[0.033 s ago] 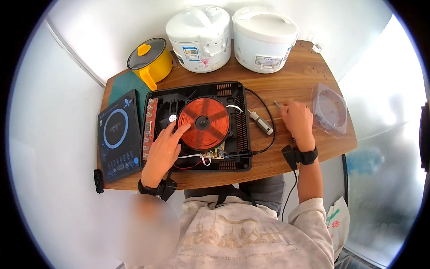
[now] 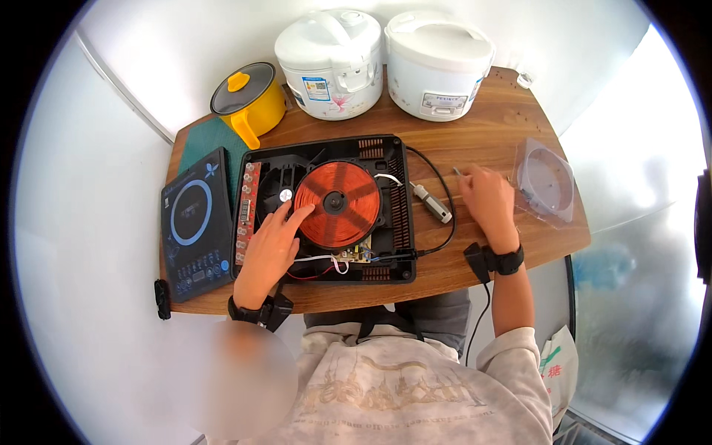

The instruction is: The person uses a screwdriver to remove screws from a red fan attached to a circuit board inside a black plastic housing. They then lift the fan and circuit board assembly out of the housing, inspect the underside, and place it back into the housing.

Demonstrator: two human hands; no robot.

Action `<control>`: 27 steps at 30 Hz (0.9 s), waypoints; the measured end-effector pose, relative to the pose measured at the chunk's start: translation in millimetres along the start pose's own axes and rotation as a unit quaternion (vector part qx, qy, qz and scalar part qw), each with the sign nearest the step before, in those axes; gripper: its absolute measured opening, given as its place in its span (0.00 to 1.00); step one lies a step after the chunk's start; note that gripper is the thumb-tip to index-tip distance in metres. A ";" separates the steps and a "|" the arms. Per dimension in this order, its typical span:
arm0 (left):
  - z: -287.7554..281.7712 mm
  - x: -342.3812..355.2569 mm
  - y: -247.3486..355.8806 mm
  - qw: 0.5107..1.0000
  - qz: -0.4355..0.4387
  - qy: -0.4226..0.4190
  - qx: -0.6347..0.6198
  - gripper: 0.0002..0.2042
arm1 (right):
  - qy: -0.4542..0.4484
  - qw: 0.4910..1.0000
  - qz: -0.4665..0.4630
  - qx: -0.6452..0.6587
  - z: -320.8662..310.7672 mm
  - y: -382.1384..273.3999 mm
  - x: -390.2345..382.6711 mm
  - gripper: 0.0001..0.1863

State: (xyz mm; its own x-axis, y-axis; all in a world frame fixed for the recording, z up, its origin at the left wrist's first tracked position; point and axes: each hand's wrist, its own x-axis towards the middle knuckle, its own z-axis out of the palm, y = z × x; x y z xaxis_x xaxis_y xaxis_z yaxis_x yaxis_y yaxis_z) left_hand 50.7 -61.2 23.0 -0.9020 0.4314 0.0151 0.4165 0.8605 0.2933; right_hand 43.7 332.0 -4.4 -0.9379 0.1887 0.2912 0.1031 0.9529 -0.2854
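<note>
An opened induction cooker base lies on the table in front of me, its round copper coil showing. My left hand rests over its left part with fingers apart, fingertips at the coil's left edge and the fan. To the right of the base, my right hand is closed just above the tabletop. A thin metal tip sticks out beyond its fingers; the rest of that tool is hidden. Between that hand and the base lies a grey-handled screwdriver.
The cooker's black top panel leans at the left over a green mat. A yellow pot and two white rice cookers stand at the back. A clear plastic tray sits far right. A black cord loops beside the base.
My right hand has shifted slightly to the left with the thin tool. The left hand and the cooker base have stayed in place.
</note>
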 end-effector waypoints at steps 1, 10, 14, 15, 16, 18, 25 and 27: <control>-1.0 2.2 -0.3 1.000 0.003 -0.002 -0.010 0.32 | -0.011 0.999 -0.038 0.035 0.8 -7.9 -2.3 0.11; -0.6 8.5 -19.6 0.970 -0.012 -0.003 -0.244 0.27 | -0.091 0.929 -0.294 0.206 5.9 -89.8 -23.6 0.21; 1.1 12.2 -16.4 0.950 -0.058 0.019 -0.306 0.21 | -0.143 0.929 -0.309 0.147 10.2 -98.4 -26.5 0.29; 2.5 11.1 -15.8 0.953 -0.055 0.034 -0.295 0.19 | -0.129 0.928 -0.326 0.125 7.7 -98.9 -25.8 0.29; 2.4 10.4 -17.8 0.951 -0.071 0.036 -0.300 0.19 | -0.113 0.926 -0.344 0.103 6.4 -99.6 -25.3 0.29; 0.9 11.1 -23.4 0.946 -0.098 0.037 -0.308 0.17 | -0.033 0.916 -0.393 0.069 7.5 -107.1 -30.3 0.22; -5.9 10.7 -3.8 0.965 -0.090 0.029 -0.245 0.19 | -0.101 0.896 -0.433 -0.003 8.5 -129.9 -33.8 0.22; -5.5 8.9 -3.6 0.974 -0.075 0.035 -0.213 0.19 | -0.107 0.891 -0.440 -0.021 8.7 -131.6 -32.8 0.20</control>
State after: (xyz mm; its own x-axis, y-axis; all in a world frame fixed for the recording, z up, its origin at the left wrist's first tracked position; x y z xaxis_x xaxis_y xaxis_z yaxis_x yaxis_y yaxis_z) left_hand 40.5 -62.0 27.3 -0.9607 0.2775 0.0022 0.2083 0.7159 0.6664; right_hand 58.0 198.3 15.6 -0.7026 -0.6819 0.2036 -0.6960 0.7180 0.0028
